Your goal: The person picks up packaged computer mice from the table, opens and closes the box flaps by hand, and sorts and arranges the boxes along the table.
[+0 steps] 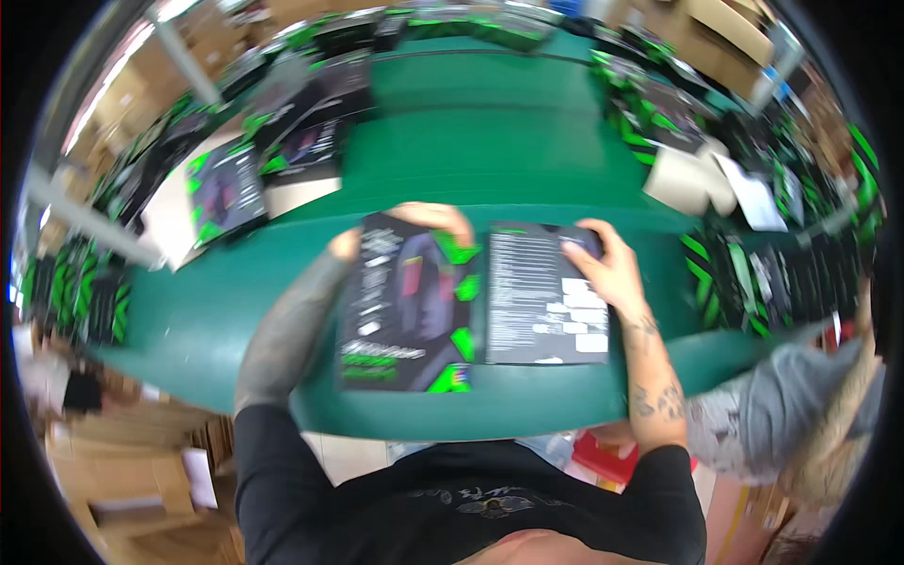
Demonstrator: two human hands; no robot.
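Two flat black boxes are side by side in front of me at the green table. The left box [400, 306] faces me with its printed front, a dark device picture and bright green corners. Over its top edge curls my left hand [435, 218], closed on it, with part of the hand hidden behind the box. The right box [537, 301] turns its back to me, covered in small white print and pale label blocks. My right hand [610, 268] grips its upper right side, thumb on the face and fingers mostly out of sight.
Several similar boxes [228, 188] lie at the left on pale cardboard sheets. More stand in a row [791, 278] at the right, near loose white papers [753, 193]. Another person's arm [833, 424] shows at the lower right. Brown cartons [132, 480] are at the lower left.
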